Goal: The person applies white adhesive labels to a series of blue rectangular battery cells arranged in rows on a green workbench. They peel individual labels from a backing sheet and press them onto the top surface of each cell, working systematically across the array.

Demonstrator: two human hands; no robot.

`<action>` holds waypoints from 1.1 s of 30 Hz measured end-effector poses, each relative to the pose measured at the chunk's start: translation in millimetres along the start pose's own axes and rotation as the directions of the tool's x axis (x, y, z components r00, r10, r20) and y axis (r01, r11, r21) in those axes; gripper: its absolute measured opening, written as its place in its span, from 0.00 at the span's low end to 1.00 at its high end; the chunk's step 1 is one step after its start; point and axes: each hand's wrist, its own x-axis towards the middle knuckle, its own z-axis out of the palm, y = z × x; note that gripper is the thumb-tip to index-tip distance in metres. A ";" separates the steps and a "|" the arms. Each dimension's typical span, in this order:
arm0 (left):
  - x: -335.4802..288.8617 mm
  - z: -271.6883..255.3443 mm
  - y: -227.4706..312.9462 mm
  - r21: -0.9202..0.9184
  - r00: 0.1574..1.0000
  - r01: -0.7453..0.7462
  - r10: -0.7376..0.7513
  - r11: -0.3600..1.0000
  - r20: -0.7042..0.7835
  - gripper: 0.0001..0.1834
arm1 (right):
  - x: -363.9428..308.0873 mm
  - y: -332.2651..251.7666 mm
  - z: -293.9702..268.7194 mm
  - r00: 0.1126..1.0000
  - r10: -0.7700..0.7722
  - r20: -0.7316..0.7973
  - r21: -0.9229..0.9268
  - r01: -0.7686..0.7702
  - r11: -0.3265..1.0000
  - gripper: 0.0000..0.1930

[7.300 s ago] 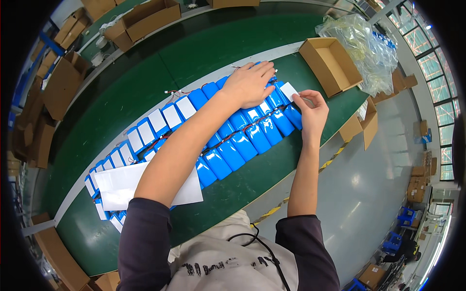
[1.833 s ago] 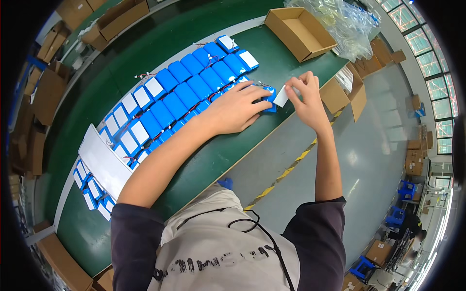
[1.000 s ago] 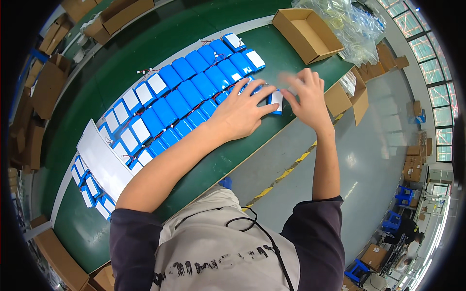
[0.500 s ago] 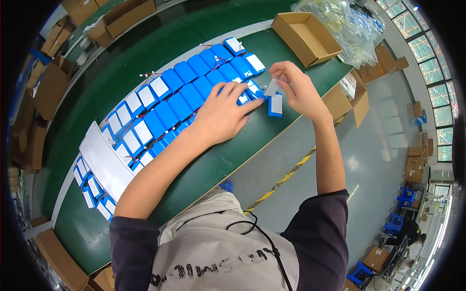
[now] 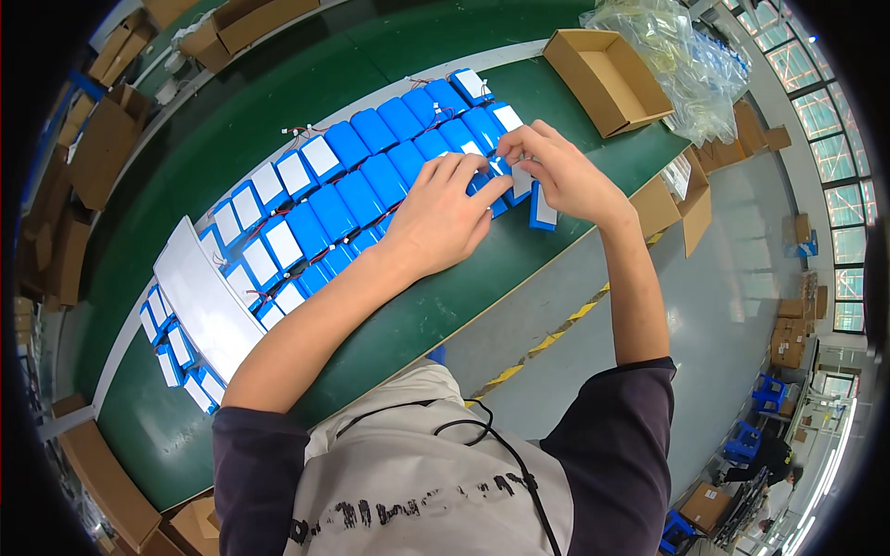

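Observation:
On the green table, rows of blue shrink-wrapped battery packs (image 5: 338, 213) lie side by side, several with white pads on top and thin wires at their ends. My right hand (image 5: 577, 183) pinches a pale grey-white pad (image 5: 522, 180) over a pack at the right end of the near row. Spread over the neighbouring packs, my left hand (image 5: 440, 218) has its thumb stretched toward that pad; its fingertips touch the packs. Apart from the rows, just beside my right hand, sits a single pack (image 5: 544, 208) with a white face.
A glossy white sheet (image 5: 204, 292) covers packs at the left. An open cardboard box (image 5: 607, 83) stands at the far right of the table, beside clear plastic bags (image 5: 681, 69). Another open box (image 5: 681, 199) is past the table edge. Yellow-black tape (image 5: 556, 338) marks the floor.
My right hand has brought the pad down and left, onto the end pack near my left thumb. My left fingers have drawn in slightly. The whole view has shifted a little.

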 end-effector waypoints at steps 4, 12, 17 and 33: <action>-1.9 2.4 1.8 0.028 0.999 0.004 -0.002 1.000 -0.036 0.24 | 5.5 2.2 5.0 1.000 -0.014 0.022 -0.099 0.016 0.995 0.21; 0.4 2.5 -2.7 0.066 0.999 0.002 -0.005 0.998 0.041 0.24 | 7.6 -0.9 28.1 0.929 -0.134 -0.344 -0.195 0.069 0.978 0.22; 6.9 12.8 -3.4 0.013 0.990 -0.044 0.041 0.999 0.138 0.23 | -7.3 13.5 33.4 0.974 -0.012 -0.225 -0.248 -0.046 0.968 0.18; -154.7 -200.2 37.8 0.359 0.880 0.299 -0.401 0.884 0.256 0.42 | -65.6 4.0 62.8 0.820 0.215 -0.531 0.024 -0.239 0.971 0.18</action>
